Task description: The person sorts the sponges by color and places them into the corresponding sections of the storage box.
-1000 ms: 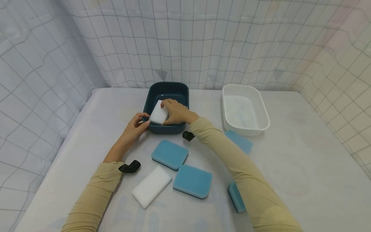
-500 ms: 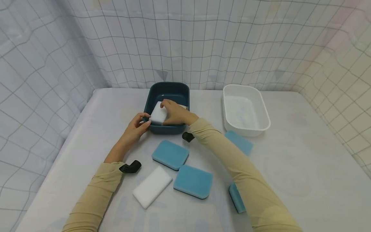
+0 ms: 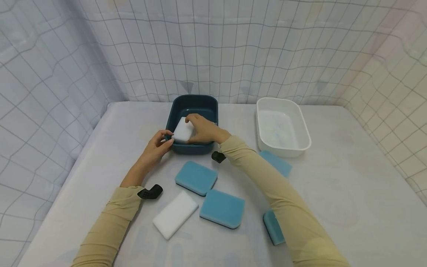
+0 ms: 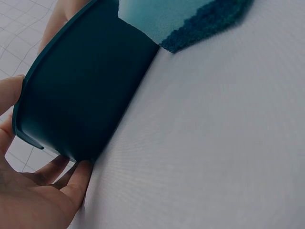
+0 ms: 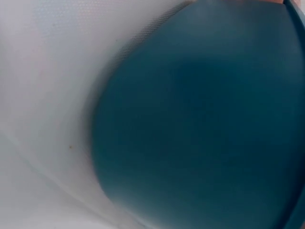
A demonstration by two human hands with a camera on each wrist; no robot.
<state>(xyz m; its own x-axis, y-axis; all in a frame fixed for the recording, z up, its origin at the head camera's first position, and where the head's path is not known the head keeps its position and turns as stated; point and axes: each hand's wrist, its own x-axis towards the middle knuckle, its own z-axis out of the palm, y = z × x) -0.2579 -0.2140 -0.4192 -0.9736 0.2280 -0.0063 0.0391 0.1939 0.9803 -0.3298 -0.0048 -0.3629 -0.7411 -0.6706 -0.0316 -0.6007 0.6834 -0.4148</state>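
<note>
Pinching the white sponge (image 3: 182, 131) in the right hand (image 3: 206, 130), inside the near-left part of the teal plastic bin (image 3: 191, 149), and gripping its near-left corner with the left hand (image 3: 156, 147). Could skid the bin toward the nearest blue scouring sponge (image 3: 196, 177) by pushing hard after loosening that corner grip, or wedge the white sponge by crowding it leftward.

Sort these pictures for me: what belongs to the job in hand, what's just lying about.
In the job, it seems:
dark blue bin, touched by the left hand
white sponge inside, at the right hand

Apparently lying about:
white bin
loose white sponge
four blue sponges
</note>
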